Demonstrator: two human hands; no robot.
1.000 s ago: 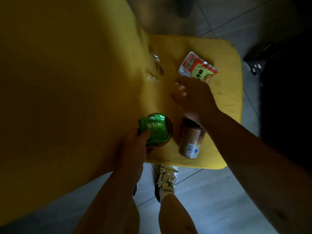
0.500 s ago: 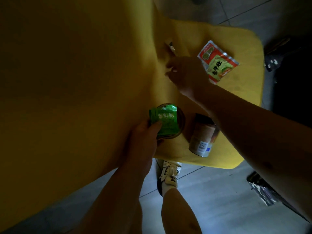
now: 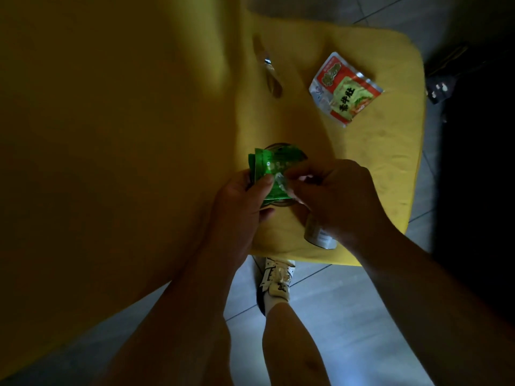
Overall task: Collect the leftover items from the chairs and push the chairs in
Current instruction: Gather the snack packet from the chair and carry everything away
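Observation:
I look down on a yellow chair, its seat (image 3: 390, 162) at right and its backrest (image 3: 111, 135) filling the left. My left hand (image 3: 242, 201) grips a green snack packet (image 3: 274, 165) over a round dark container (image 3: 278, 147) at the seat's back. My right hand (image 3: 337, 196) pinches a small clear wrapper (image 3: 281, 186) against that green packet. A red and green snack pouch (image 3: 345, 89) lies flat on the seat farther away. A brown can (image 3: 320, 235) lies on its side under my right wrist, mostly hidden.
A thin brownish scrap (image 3: 271, 76) is wedged in the crease between seat and backrest. My white shoe (image 3: 276, 280) stands on the grey tiled floor just below the seat edge. Dark objects (image 3: 440, 90) sit on the floor at right.
My right hand has come back from the seat crease to the green packet with a small clear wrapper pinched in it. The left hand has kept its hold on the packet.

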